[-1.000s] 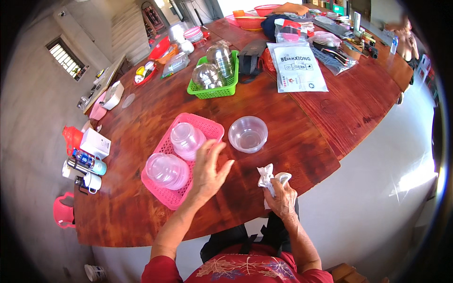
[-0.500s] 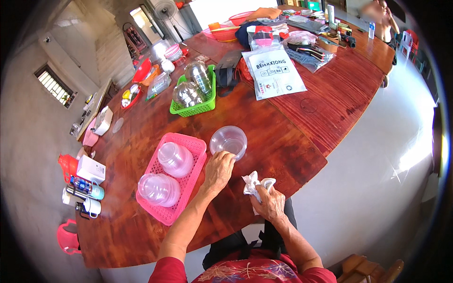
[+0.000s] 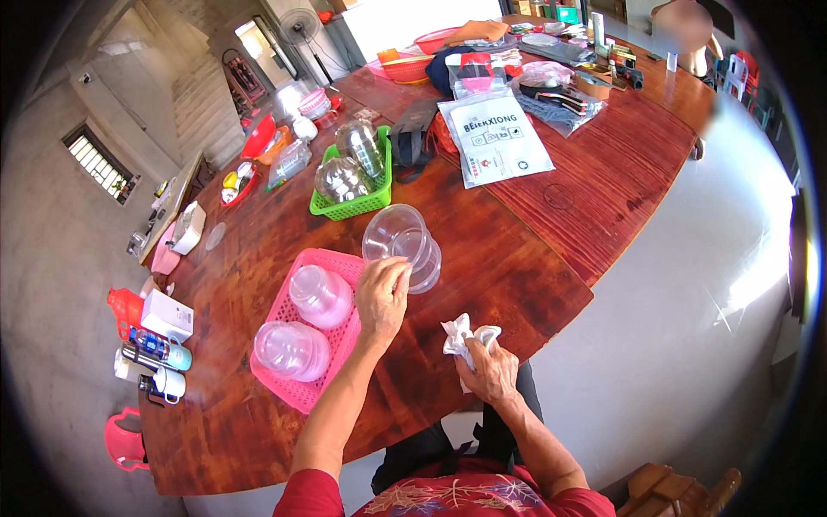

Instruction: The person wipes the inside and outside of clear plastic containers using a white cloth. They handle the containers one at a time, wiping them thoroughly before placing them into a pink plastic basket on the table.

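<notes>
My left hand (image 3: 384,297) pinches the near rim of a clear round plastic bowl (image 3: 392,231), just right of the pink basket. The rim tilts up toward the far left. Below it on the right shows a clear rounded shape (image 3: 425,274); I cannot tell whether this is the same bowl's base or a second bowl. Near the table's front edge, my right hand (image 3: 491,372) grips a crumpled white cloth or tissue (image 3: 459,334). In the pink basket (image 3: 284,392) stand two upside-down stacks of clear bowls, a far stack (image 3: 320,295) and a near stack (image 3: 291,351).
A green basket (image 3: 351,205) farther back holds clear plastic vessels. Printed plastic bags (image 3: 504,142) lie right of it. Cups and bottles (image 3: 159,362) and a white box (image 3: 167,315) line the left edge. Another person (image 3: 687,39) is at the far right.
My left hand has moved slightly left and away from me, raising and tilting the bowl's rim. The right hand stays in place with the white cloth or tissue.
</notes>
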`<state>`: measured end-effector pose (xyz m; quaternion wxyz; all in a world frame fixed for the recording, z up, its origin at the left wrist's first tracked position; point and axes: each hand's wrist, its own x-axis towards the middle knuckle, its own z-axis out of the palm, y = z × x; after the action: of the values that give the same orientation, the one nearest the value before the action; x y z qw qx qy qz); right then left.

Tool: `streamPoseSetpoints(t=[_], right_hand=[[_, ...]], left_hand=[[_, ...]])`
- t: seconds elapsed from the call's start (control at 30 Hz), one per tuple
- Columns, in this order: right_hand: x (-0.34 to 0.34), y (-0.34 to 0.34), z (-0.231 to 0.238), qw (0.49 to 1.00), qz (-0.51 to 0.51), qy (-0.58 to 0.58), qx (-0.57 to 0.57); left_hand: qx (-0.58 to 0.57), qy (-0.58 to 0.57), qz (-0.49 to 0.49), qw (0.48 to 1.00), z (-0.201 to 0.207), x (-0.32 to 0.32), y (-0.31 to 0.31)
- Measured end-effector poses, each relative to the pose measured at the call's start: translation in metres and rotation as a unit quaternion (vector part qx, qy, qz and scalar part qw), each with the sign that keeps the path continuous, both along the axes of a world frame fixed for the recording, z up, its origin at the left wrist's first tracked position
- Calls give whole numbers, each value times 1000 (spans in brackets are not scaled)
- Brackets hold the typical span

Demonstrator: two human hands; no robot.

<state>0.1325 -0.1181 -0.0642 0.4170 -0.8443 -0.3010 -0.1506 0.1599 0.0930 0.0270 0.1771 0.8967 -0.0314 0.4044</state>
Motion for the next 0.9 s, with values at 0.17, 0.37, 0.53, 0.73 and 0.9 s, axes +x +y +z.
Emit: streamPoseSetpoints(t=[0.17,0.37,0.53,0.73,0.9], right_hand=[[-2,2,4,999,-5,42,-22],[3,-1,12,963,24,166,210],[-28,7,41,974,104,-71,187],[-33,29,48,994,90,-23,65],[4,42,78,982,134,116,59]], left_hand=[[-200,10,-43,979,0,-54,-29],[-518,63,-77,850,-31,-114,-66],[-580,87,-133,799,-62,-137,-86],[-601,117,-163,774,-66,-147,-88],[-554,125,-192,800,-65,-148,-87]])
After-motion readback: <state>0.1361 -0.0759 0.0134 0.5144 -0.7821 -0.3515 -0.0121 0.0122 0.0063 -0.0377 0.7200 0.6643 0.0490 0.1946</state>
